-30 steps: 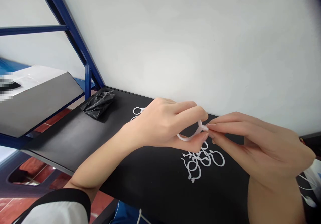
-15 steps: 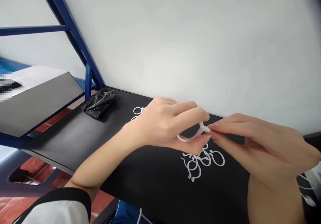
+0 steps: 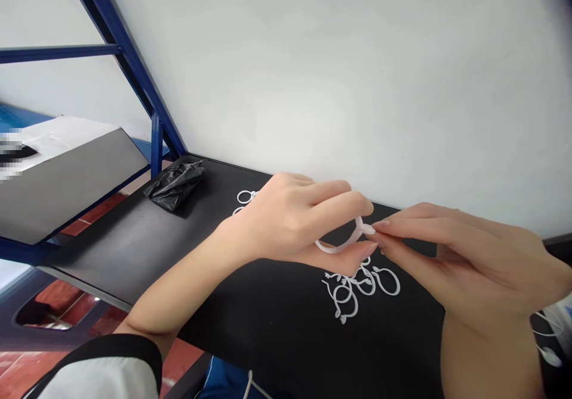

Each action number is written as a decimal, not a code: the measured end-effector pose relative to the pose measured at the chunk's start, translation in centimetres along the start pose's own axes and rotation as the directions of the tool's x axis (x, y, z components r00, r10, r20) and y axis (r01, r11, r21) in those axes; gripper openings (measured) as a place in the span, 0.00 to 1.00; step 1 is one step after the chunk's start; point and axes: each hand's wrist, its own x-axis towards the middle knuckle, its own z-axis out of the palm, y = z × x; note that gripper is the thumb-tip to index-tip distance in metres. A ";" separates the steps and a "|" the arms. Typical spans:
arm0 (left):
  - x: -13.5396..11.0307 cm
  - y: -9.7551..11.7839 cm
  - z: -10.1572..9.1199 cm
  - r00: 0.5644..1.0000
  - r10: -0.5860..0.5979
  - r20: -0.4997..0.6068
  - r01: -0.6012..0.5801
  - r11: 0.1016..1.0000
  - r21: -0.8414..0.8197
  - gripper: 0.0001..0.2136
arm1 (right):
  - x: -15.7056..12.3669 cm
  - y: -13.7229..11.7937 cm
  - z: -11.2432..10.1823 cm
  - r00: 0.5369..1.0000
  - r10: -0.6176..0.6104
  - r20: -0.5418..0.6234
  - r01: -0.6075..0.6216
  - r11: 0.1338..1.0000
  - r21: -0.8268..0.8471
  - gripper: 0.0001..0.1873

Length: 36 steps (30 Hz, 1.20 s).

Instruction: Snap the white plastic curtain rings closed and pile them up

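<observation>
Between my two hands is a white plastic ring clip [image 3: 336, 248], held above the table. My left hand [image 3: 290, 220] curls around the ring, its thumb below and forefinger above. From the right, my right hand [image 3: 469, 256] pinches the clip's small tab end between thumb and fingertips. Below them, several more white ring clips [image 3: 357, 289] lie in a loose pile on the black table [image 3: 277, 339]. A few white rings [image 3: 245, 197] show behind my left wrist, partly hidden by it.
A crumpled black plastic bag [image 3: 176, 186] lies at the table's far left corner. Blue metal frame bars [image 3: 129, 59] rise on the left, beside a grey panel [image 3: 75, 190]. A pale wall [image 3: 313, 77] stands behind the table. White cords [image 3: 549, 327] lie at the right edge.
</observation>
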 end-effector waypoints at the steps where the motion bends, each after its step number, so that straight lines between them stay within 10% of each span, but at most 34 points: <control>1: 0.0 0.0 0.0 1.000 -0.001 0.000 0.001 1.000 0.001 0.08 | 0.0 0.0 0.0 1.000 0.003 0.002 -0.003 1.000 -0.002 0.13; 36: 0.1 0.0 0.1 1.000 0.004 0.002 -0.004 1.000 -0.003 0.07 | 0.0 -0.5 -0.2 1.000 0.014 -0.011 -0.014 0.997 -0.072 0.06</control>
